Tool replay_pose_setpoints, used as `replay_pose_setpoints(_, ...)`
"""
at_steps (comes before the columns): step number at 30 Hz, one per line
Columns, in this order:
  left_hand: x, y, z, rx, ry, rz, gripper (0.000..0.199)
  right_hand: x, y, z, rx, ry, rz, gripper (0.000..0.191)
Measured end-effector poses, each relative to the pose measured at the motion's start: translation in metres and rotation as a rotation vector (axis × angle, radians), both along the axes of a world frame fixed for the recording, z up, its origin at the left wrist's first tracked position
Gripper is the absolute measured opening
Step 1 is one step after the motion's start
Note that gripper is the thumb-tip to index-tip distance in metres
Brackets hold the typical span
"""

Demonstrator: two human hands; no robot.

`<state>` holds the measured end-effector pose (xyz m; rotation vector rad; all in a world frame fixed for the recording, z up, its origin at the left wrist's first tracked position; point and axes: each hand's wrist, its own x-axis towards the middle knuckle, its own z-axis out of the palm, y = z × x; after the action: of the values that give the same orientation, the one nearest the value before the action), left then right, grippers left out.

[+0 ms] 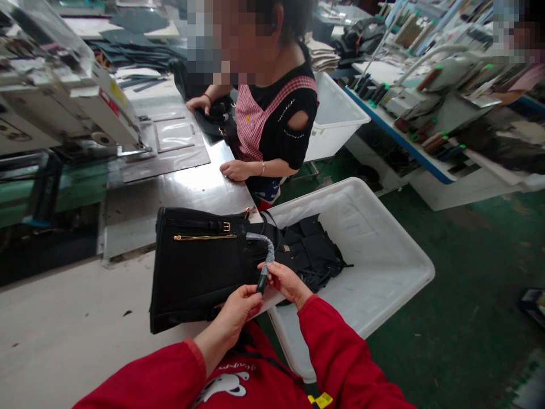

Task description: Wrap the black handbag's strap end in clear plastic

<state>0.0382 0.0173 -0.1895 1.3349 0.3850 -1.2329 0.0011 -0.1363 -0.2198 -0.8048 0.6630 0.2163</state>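
A black bag with a gold zipper and a small gold buckle lies flat at the table's corner. Its curved handle, partly wrapped in greyish clear plastic, rises from the bag's right end. My left hand pinches the dark lower end of this handle. Just above, my right hand has its fingers closed on the wrapped part. Where exactly the fingertips press is partly hidden.
A white plastic bin holding black bag pieces stands right of the table. Across the corner, a person in a checked apron rests a hand beside another black bag. A sewing machine is at left.
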Motion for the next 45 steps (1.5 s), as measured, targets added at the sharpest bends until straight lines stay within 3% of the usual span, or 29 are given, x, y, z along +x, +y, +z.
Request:
replay_pose_setpoints(7, -0.002, 0.000, -0.001, -0.030, 0.024, -0.009, 0.040, 0.001, 0.000, 0.000, -0.015, 0.000, 0.008, 0.037)
replay_pose_setpoints(18, -0.003, 0.002, 0.008, -0.074, 0.097, 0.010, 0.035, 0.002, 0.000, 0.014, -0.101, 0.036, 0.021, 0.033)
replay_pose_setpoints(23, -0.001, -0.001, 0.021, -0.039, 0.158, 0.040, 0.015, 0.003, 0.000, 0.021, -0.187, 0.031, 0.032, 0.032)
replay_pose_setpoints(29, -0.001, -0.006, 0.043, -0.035, 0.237, 0.026, 0.002, 0.008, -0.008, 0.013, -0.206, 0.049, -0.066, 0.043)
replay_pose_setpoints(34, -0.006, -0.007, 0.051, -0.036, 0.282, -0.017, 0.002, 0.026, -0.017, 0.015, -0.121, 0.092, -0.145, 0.032)
replay_pose_setpoints(39, -0.012, -0.004, 0.053, -0.037, 0.304, -0.041, 0.005, 0.038, -0.019, 0.020, -0.096, 0.092, -0.098, 0.023)
replay_pose_setpoints(45, -0.014, -0.002, 0.056, -0.044, 0.309, -0.046, 0.018, 0.035, -0.015, 0.019, -0.148, 0.068, -0.057, 0.028)
